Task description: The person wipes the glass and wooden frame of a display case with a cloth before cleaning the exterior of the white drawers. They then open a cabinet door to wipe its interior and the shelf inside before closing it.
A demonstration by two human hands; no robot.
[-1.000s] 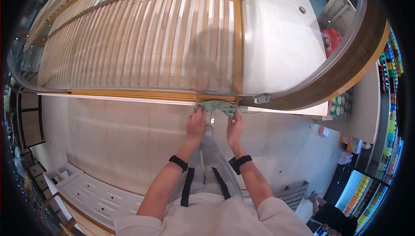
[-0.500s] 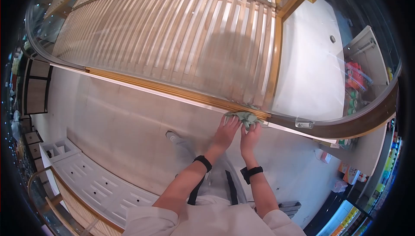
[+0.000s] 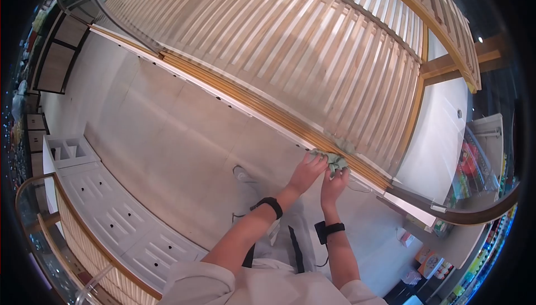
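A crumpled pale green cloth point(image 3: 335, 160) lies against the lower wooden edge of a glass-fronted display case point(image 3: 268, 109) with wooden slats inside. My left hand point(image 3: 308, 172) presses on the cloth's left end with its fingers together. My right hand point(image 3: 335, 183) pinches the cloth from below. Both wrists carry black bands. The cloth sits near the case's right end, where the glass meets the wooden rail.
A white perforated shelf unit point(image 3: 117, 215) with a wooden rim curves along the lower left. The tiled floor point(image 3: 167, 137) lies between it and the case. Shelves of packaged goods point(image 3: 469, 171) stand at the right. One shoe point(image 3: 243, 174) shows below my hands.
The view has swung so the case now runs diagonally. Both hands stay on the cloth at the case's lower edge and have drawn closer together on it.
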